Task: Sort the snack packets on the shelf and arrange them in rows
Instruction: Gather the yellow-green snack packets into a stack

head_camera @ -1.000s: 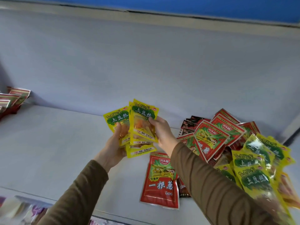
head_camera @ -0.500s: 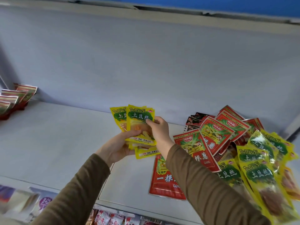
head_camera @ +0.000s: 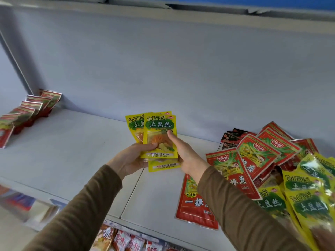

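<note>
White shelf (head_camera: 72, 151) backed by grey panel (head_camera: 181, 69), yellow TuDouSi packets (head_camera: 159, 127) held above its middle, gripped by curled left hand (head_camera: 130, 160), pinched at the side by right hand (head_camera: 186, 156), mixed packet heap (head_camera: 257, 153) piled at right, red packet row (head_camera: 30, 109) stood far left.

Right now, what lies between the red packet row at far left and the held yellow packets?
Only bare shelf, from the red packet row to the yellow packets, in the head view.

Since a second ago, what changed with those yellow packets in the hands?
The fanned yellow foil snack packets have been drawn together into a tighter stack. The left hand keeps gripping them; the right hand slid from the top corner down the right edge. The loose heap of red and yellow packets lies as before.
</note>
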